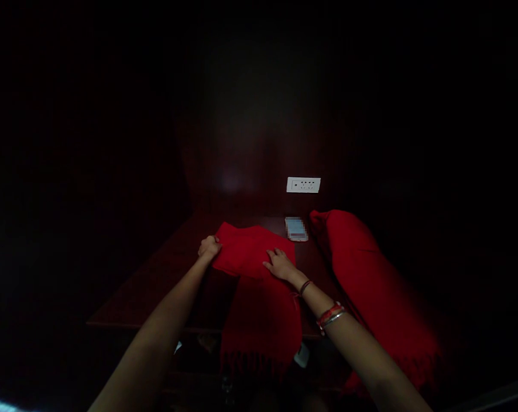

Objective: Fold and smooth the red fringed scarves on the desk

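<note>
A red fringed scarf [259,309] lies partly folded on a dark wooden table, its fringed end hanging over the front edge. My left hand [210,247] grips the left edge of the folded part, fingers closed around the cloth. Resting on top of the scarf near its right side is my right hand [280,264], palm down with the fingers spread. Cords and a silver bangle circle my right forearm.
A second red fringed cloth [366,274] drapes down at the right. A phone-like device [296,229], its screen pixelated, lies behind the scarf. On the back wall sits a white socket plate [303,185]. The dark table [156,292] ends at a front edge; surroundings are very dim.
</note>
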Available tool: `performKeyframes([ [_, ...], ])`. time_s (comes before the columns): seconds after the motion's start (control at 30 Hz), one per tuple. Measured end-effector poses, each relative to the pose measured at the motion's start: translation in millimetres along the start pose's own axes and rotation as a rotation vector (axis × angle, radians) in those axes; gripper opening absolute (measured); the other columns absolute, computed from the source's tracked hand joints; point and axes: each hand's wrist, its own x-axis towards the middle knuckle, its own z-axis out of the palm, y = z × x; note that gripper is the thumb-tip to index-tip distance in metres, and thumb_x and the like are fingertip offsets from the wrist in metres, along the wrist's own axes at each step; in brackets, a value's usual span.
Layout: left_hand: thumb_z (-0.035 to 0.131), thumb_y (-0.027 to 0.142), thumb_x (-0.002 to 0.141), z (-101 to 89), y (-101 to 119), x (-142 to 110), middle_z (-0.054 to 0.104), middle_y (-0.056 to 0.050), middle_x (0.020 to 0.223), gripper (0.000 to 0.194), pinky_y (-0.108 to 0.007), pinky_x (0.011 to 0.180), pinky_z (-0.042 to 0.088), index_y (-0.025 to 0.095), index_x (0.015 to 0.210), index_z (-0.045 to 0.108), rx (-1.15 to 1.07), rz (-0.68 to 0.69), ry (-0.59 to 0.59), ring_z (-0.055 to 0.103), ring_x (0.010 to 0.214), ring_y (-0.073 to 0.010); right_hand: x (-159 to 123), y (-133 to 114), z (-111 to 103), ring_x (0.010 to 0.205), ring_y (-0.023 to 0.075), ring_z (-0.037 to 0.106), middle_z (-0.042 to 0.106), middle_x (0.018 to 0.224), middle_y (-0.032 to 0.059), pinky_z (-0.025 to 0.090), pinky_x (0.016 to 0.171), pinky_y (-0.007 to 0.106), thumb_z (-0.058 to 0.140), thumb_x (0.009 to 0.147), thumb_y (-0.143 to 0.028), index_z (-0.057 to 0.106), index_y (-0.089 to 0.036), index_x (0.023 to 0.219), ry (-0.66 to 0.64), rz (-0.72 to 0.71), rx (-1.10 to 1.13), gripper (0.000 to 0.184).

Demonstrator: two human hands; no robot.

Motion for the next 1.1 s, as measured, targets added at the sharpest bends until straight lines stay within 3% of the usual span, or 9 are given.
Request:
performKeyframes([
  [0.17, 0.039, 0.02, 0.072, -4.7, 18.8, -10.3, 0.055, -0.013, 0.093, 0.025, -0.036, 0.072, 0.036, 0.014, 0.085, 0.06, 0.244, 0.212, 0.319, 0.047, 0.091, -0.0259, -1.3, -0.4, 4.0, 0.114, 0.026, 0.027, 0.032, 0.123, 0.0189, 0.023, 0.09, 0.036, 0.037, 0.077, -0.037, 0.034, -0.01, 0.121, 0.042, 0.012, 0.003, 0.052],
  [0.27, 0.038, 0.013, 0.071, -9.1, 30.2, -13.0, 0.055, -0.016, 0.092, 0.026, -0.038, 0.075, 0.032, 0.01, 0.081, 0.062, 0.341, 0.28, 0.363, 0.044, 0.093, -0.0276, -1.5, 0.3, 6.0, 0.115, 0.0251, 0.026, 0.031, 0.124, 0.018, 0.022, 0.09, 0.036, 0.037, 0.077, -0.036, 0.034, -0.011, 0.12, 0.056, 0.014, 0.013, 0.05],
  [0.4, 0.037, 0.012, 0.073, -15.2, 34.0, -8.1, 0.055, -0.018, 0.093, 0.027, -0.038, 0.075, 0.033, 0.01, 0.083, 0.062, 0.365, 0.248, 0.28, 0.045, 0.094, -0.0272, -1.4, 2.0, 7.3, 0.116, 0.0251, 0.025, 0.029, 0.126, 0.0177, 0.023, 0.09, 0.036, 0.037, 0.077, -0.037, 0.033, -0.011, 0.121, 0.047, 0.011, 0.025, 0.052],
  [0.6, 0.047, 0.034, 0.07, -7.7, 9.3, 3.3, 0.055, -0.015, 0.097, 0.032, -0.032, 0.06, 0.042, 0.016, 0.094, 0.057, 0.099, -0.025, 0.022, 0.053, 0.085, -0.0267, -2.1, 2.4, 10.6, 0.116, 0.0265, 0.024, 0.028, 0.127, 0.0185, 0.02, 0.092, 0.036, 0.034, 0.078, -0.038, 0.032, -0.011, 0.122, 0.062, 0.015, 0.006, 0.052],
  [0.7, 0.046, 0.027, 0.07, -2.1, 0.2, 3.5, 0.057, -0.011, 0.093, 0.025, -0.028, 0.059, 0.042, 0.02, 0.091, 0.058, 0.055, -0.021, 0.001, 0.055, 0.081, -0.0229, -3.3, 3.1, 10.8, 0.117, 0.0254, 0.023, 0.026, 0.128, 0.0172, 0.02, 0.092, 0.036, 0.033, 0.078, -0.037, 0.031, -0.012, 0.123, 0.056, 0.018, 0.011, 0.051],
  [0.8, 0.043, 0.018, 0.07, -6.1, 5.7, 0.5, 0.056, -0.011, 0.092, 0.023, -0.03, 0.065, 0.042, 0.018, 0.087, 0.058, 0.14, 0.093, 0.133, 0.053, 0.085, -0.0231, -2.5, 3.4, 11.6, 0.118, 0.0254, 0.022, 0.026, 0.128, 0.0176, 0.02, 0.092, 0.037, 0.034, 0.078, -0.037, 0.031, -0.011, 0.122, 0.052, 0.018, 0.025, 0.051],
  [0.93, 0.04, 0.011, 0.07, -22.6, 36.8, -12.6, 0.053, -0.012, 0.09, 0.022, -0.031, 0.072, 0.039, 0.013, 0.083, 0.057, 0.203, 0.347, 0.341, 0.05, 0.088, -0.0228, 5.4, 2.0, 12.5, 0.117, 0.0244, 0.023, 0.031, 0.125, 0.0176, 0.019, 0.094, 0.036, 0.044, 0.073, -0.033, 0.037, -0.009, 0.118, 0.068, 0.022, 0.149, 0.051],
  [1.03, 0.04, 0.014, 0.073, -26.7, 70.1, -38.4, 0.052, -0.009, 0.09, 0.019, -0.028, 0.076, 0.037, 0.015, 0.083, 0.056, 0.027, 0.575, 0.382, 0.048, 0.089, -0.0191, 10.5, 5.0, 3.1, 0.11, 0.0202, 0.036, 0.042, 0.118, 0.0138, 0.026, 0.091, 0.032, 0.048, 0.068, -0.031, 0.042, -0.012, 0.112, 0.175, 0.086, 0.533, 0.048],
  [1.1, 0.041, 0.014, 0.074, -21.2, 88.9, -61.2, 0.054, -0.005, 0.086, 0.016, -0.025, 0.076, 0.036, 0.016, 0.081, 0.056, -0.169, 0.73, 0.277, 0.049, 0.084, -0.0147, 8.3, 12.8, -9.9, 0.097, 0.0175, 0.048, 0.051, 0.107, 0.0107, 0.036, 0.083, 0.032, 0.04, 0.072, -0.038, 0.042, -0.015, 0.109, 0.259, 0.178, 0.946, 0.043],
])
